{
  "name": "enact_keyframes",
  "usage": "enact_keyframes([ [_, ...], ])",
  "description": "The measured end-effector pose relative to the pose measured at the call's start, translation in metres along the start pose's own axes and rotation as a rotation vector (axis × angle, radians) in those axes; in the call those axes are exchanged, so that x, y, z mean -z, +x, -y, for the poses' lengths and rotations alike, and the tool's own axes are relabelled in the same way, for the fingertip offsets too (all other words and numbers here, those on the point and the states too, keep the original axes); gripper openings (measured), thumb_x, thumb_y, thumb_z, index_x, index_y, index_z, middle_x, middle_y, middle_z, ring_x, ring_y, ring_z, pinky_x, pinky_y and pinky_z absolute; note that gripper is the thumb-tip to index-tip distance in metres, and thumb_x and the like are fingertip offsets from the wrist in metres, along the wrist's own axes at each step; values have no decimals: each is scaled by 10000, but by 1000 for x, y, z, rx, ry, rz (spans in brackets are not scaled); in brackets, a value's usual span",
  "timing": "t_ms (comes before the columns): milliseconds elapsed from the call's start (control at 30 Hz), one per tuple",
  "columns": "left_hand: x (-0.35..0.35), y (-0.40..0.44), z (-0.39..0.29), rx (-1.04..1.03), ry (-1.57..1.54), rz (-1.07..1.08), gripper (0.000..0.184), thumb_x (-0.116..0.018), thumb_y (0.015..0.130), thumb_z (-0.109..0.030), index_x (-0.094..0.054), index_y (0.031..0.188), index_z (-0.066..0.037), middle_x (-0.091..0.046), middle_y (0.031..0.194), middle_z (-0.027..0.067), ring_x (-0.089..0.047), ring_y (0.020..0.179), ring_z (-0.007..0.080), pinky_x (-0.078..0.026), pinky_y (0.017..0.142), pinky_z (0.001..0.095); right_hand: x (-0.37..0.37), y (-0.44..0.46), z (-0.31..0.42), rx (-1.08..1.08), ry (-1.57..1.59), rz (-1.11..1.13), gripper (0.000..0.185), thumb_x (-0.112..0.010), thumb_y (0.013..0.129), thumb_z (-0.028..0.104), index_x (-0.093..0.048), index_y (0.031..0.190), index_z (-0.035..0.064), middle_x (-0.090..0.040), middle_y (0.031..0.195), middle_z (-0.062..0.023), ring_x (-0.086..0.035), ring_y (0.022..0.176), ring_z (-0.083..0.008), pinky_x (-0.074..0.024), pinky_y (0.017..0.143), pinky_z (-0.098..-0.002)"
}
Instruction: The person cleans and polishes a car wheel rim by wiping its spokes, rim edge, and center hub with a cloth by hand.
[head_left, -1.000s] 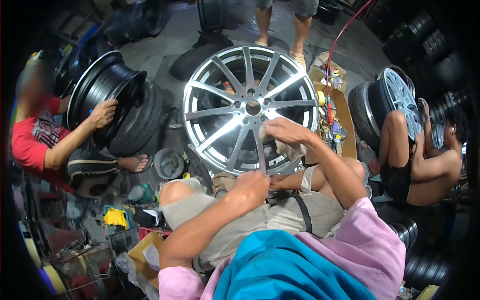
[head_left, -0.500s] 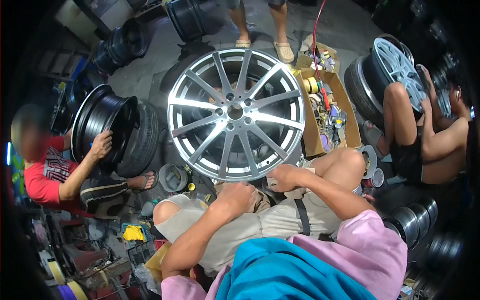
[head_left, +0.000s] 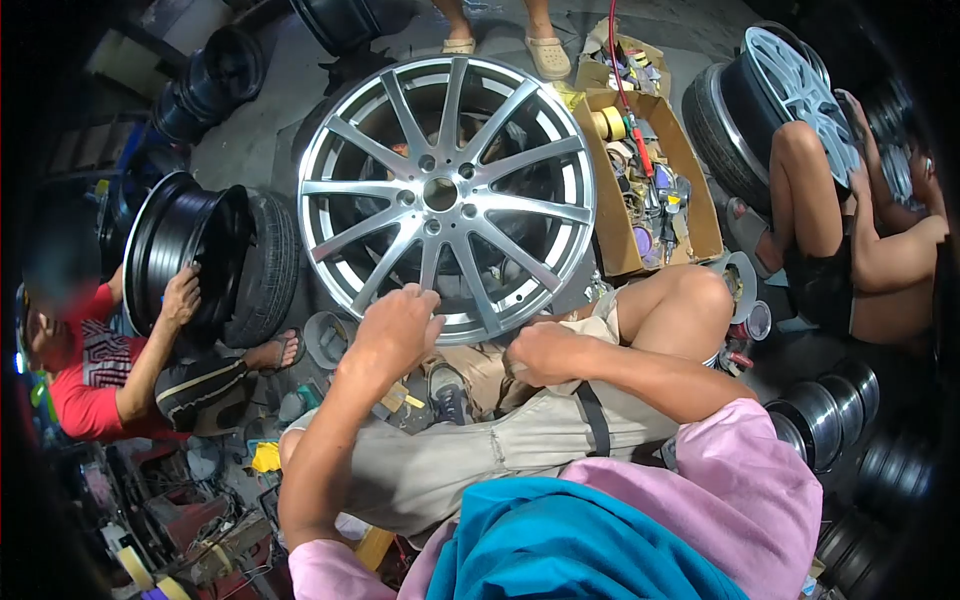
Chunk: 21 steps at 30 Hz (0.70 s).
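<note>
A silver alloy wheel rim point(head_left: 441, 193) with several polished spokes lies face up in front of my knees. My left hand point(head_left: 398, 330) is over the near left edge of the rim, fingers curled down by the end of a spoke. What its fingertips hold, if anything, is hidden. Just below the near right edge of the rim is my right hand point(head_left: 548, 353), closed, its fingers turned under and out of sight. I cannot tell whether it touches the rim or grips something small.
A cardboard box point(head_left: 655, 180) of tools and tape rolls stands right of the rim, with a red hose point(head_left: 620, 75) running into it. At left a co-worker holds a black rim point(head_left: 165, 250) beside a tyre point(head_left: 262, 265). Another person handles a grey wheel point(head_left: 800, 95) at right.
My left hand has risen from above my lap onto the near left edge of the rim. My right hand stays close to the rim's near edge. The view has shifted slightly.
</note>
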<state>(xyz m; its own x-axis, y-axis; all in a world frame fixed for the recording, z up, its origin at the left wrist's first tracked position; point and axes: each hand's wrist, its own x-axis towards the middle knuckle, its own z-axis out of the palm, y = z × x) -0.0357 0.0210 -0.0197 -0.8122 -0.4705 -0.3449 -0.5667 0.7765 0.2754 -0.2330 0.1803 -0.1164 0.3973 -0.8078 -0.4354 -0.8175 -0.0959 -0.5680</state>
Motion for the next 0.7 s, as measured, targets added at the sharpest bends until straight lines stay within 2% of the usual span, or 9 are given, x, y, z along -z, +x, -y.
enact_keyframes([
  [33, -6, -1, -1, -4, -12, 3, 325, -665, 973, -279, -700, 1162, -17, -703, 1069, 212, -687, 1052, 401, -554, 924, 484, 1, -4, -1, -8, 1, 11, 252, -702, 819, 202, -763, 976, 14, -744, 908, -244, -732, 926, -434, -580, 826, -516],
  [100, -22, -11, -8, -27, -78, 130, 321, -674, 969, -266, -700, 1162, -11, -695, 1072, 209, -688, 1038, 406, -558, 910, 487, 6, -12, -6, 13, 201, -272, 247, -695, 862, 160, -682, 1060, 13, -724, 972, -229, -696, 921, -465, -556, 791, -544],
  [133, -23, -16, -12, -25, -91, 131, 321, -674, 969, -266, -700, 1162, -11, -695, 1072, 209, -688, 1038, 406, -558, 910, 487, 7, -16, -4, 10, 199, -259, 247, -695, 862, 160, -682, 1060, 13, -724, 972, -229, -696, 921, -465, -556, 791, -544],
  [200, -17, -25, -26, -76, -122, 258, 334, -677, 969, -267, -696, 1162, 5, -692, 1083, 216, -691, 1030, 411, -556, 912, 491, 8, -28, -3, -73, 217, -599, 269, -663, 884, 70, -588, 1139, 27, -690, 1082, -213, -658, 931, -486, -537, 758, -549],
  [233, -8, -26, -35, -76, -111, 242, 320, -689, 961, -262, -693, 1131, 10, -683, 1053, 205, -686, 1013, 405, -557, 889, 492, 6, -31, -5, -147, 232, -594, 294, -638, 893, 19, -555, 1175, 31, -663, 1215, -207, -643, 964, -497, -541, 759, -544],
  [267, -4, -27, -39, -86, -124, 246, 320, -689, 961, -262, -693, 1131, 10, -683, 1053, 205, -686, 1013, 405, -557, 889, 492, 7, -30, -3, -161, 229, -585, 294, -638, 893, 19, -555, 1175, 31, -663, 1215, -207, -643, 964, -497, -541, 759, -544],
  [333, -1, -28, -40, -192, -66, 54, 289, -691, 959, -257, -687, 1080, 6, -666, 1017, 187, -677, 986, 387, -556, 854, 489, 13, -22, 2, -225, 288, -832, 375, -633, 899, -33, -585, 1265, 33, -673, 1189, -227, -640, 1036, -494, -552, 831, -513],
  [467, -5, -33, -36, -186, -52, 6, 255, -690, 958, -247, -679, 1040, -5, -650, 991, 171, -670, 966, 369, -554, 825, 480, 18, -1, -5, -315, 237, -808, 414, -602, 936, -41, -565, 1339, 41, -669, 1236, -233, -641, 1076, -490, -558, 847, -501],
  [700, -19, -37, -29, -128, -21, 54, 259, -701, 948, -251, -682, 1015, -1, -659, 993, 176, -681, 972, 366, -564, 823, 465, 14, 9, -8, -315, 222, -804, 385, -624, 934, -24, -577, 1309, 47, -676, 1250, -221, -653, 1071, -482, -565, 839, -503],
])
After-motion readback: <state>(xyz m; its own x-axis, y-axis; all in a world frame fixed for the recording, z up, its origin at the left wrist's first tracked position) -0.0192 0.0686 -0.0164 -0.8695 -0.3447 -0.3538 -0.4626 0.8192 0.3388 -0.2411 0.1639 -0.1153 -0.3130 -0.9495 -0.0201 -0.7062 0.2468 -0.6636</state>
